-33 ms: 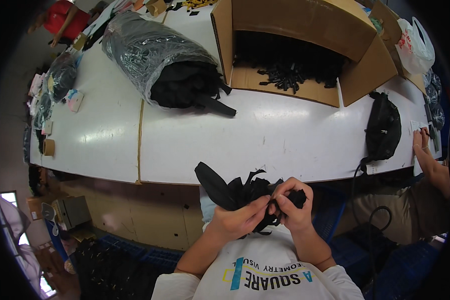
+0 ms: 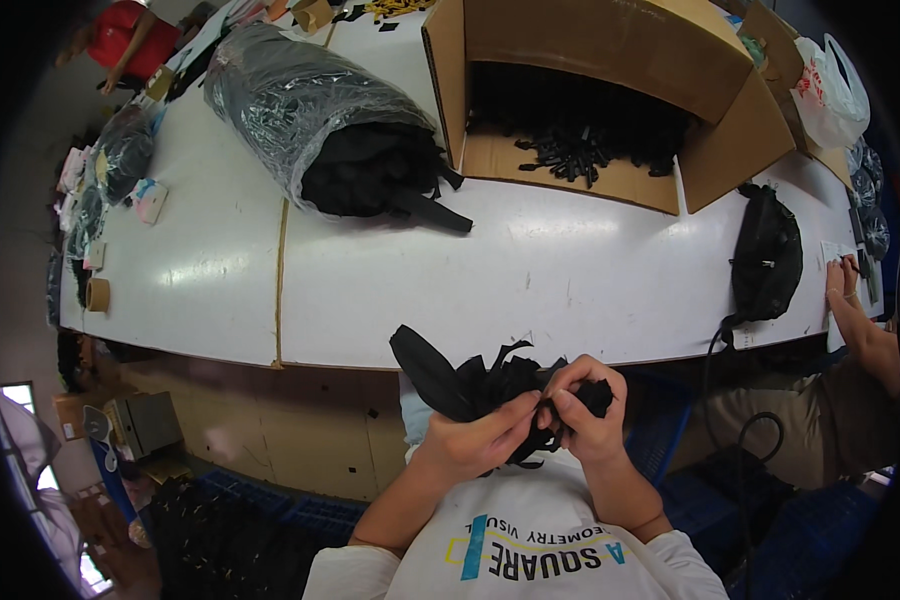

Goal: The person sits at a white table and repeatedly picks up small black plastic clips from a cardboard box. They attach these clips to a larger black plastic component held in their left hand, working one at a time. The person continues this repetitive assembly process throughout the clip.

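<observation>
A bundle of black fabric (image 2: 432,374) with loose strap-like ends is held in front of my chest, just off the table's near edge. My left hand (image 2: 477,436) is closed on its lower left part, thumb and fingers pinched together. Close beside it, my right hand (image 2: 592,412) curls round the right end of the same bundle. The fingertips of both hands almost meet, and whatever small part lies between them is hidden.
The white table (image 2: 390,285) holds a clear plastic sack (image 2: 305,105) of black fabric pieces. An open cardboard box (image 2: 610,50) contains black parts. A black bag (image 2: 767,255) lies at right, near another person's hands (image 2: 842,278). Tape (image 2: 97,294) sits at far left.
</observation>
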Demonstrator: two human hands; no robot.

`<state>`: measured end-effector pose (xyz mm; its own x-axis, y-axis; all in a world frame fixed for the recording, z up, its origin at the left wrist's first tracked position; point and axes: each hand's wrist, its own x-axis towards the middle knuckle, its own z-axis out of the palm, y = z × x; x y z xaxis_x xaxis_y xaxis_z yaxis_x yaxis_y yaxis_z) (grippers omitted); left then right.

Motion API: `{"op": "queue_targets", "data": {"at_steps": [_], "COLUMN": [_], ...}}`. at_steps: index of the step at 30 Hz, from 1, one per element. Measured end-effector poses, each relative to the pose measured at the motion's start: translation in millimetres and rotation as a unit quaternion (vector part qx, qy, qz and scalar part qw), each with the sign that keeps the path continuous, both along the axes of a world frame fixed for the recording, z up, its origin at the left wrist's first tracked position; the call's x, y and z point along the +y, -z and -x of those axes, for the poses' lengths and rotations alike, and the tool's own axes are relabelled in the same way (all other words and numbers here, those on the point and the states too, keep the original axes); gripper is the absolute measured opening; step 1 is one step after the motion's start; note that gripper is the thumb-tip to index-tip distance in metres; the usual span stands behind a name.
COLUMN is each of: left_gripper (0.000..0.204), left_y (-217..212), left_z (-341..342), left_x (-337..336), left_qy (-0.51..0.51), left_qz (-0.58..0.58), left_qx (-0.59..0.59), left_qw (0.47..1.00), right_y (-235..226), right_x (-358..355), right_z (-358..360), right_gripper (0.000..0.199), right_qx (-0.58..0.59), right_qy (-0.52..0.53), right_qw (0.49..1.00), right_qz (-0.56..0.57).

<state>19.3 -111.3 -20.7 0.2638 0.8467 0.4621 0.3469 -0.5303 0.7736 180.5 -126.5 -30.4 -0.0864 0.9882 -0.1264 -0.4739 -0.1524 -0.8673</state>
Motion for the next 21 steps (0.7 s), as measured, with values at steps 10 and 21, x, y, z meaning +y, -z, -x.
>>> {"op": "queue_targets", "data": {"at_steps": [10, 21], "left_gripper": [0.027, 0.026], "left_y": [-2.8, -1.4], "left_z": [1.7, 4.6], "left_x": [-2.7, -1.2], "left_qy": [-0.009, 0.013], "left_qz": [0.005, -0.033], "left_qx": [0.032, 0.072], "left_qw": [0.999, 0.997], "right_y": [-5.6, -11.0], "right_x": [1.7, 3.4], "right_z": [0.3, -0.2], "right_gripper": [0.009, 0.005], "right_qx": [-0.05, -0.171], "right_qy": [-0.001, 0.006], "right_qw": [0.999, 0.983], "right_qz": [-0.01, -0.065]}}
